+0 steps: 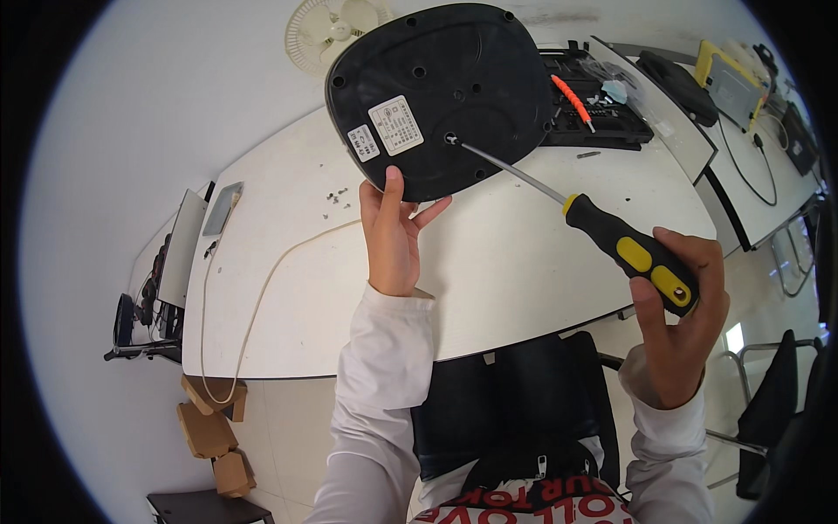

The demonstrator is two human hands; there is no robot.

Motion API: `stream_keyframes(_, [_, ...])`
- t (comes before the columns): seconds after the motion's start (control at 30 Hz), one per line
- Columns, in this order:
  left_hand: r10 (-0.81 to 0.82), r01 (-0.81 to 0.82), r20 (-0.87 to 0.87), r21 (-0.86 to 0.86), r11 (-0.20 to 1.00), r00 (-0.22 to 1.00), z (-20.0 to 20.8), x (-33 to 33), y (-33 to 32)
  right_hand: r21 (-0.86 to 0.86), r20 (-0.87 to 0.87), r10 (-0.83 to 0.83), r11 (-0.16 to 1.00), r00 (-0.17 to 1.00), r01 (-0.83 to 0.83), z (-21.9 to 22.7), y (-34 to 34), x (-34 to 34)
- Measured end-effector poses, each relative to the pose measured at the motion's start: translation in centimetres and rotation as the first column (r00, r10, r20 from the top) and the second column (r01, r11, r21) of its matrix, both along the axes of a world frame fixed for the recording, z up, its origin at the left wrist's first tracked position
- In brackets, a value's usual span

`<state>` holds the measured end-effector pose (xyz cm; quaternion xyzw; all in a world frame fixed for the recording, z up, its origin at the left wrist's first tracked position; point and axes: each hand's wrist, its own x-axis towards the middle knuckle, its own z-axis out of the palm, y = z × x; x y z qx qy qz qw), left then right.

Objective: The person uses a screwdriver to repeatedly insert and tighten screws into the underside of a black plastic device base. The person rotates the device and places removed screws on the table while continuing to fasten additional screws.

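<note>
My left hand [390, 236] grips the lower edge of a black fan base [497, 79], tilted so its underside faces me. Two white labels and several screw holes show on it. In my right hand [690, 306] is a screwdriver [611, 227] with a black and yellow handle. Its tip reaches into a recess low on the underside, where something small and pale sits. Beyond the base's upper left edge shows a cream fan head [340, 33]; whether the two are joined is hidden. Several small screws [334, 199] lie loose left of my left hand.
An open black tool case [611, 131] stands at the far right, an orange-handled tool [572, 98] lying across it. A pale cable [279, 262] loops over the table's left edge. A phone-like slab [223, 208] lies far left. Cardboard boxes [205, 430] stand on the floor.
</note>
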<state>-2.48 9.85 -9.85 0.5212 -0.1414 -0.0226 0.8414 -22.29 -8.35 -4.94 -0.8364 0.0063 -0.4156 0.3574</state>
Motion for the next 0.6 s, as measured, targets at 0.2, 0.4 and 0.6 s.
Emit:
stream_keyframes(0.2, [-0.015,0.015,0.015,0.0,1.0,1.0,-0.3,0.1,-0.2,-0.076,0.015,-0.002,0.997,1.0,0.003,0.3,0.3,0.2])
stream_keyframes(0.4, [-0.001,0.001,0.03,0.011,1.0,1.0,-0.4,-0.1,-0.2,-0.228,-0.016,0.002,0.974,1.0,-0.006,1.5,1.0,0.4])
stream_keyframes(0.6, [-0.003,0.002,0.039,0.033,0.999,0.999,-0.5,-0.1,-0.2,-0.383,-0.11,-0.031,0.924,0.993,-0.014,2.8,2.0,0.2])
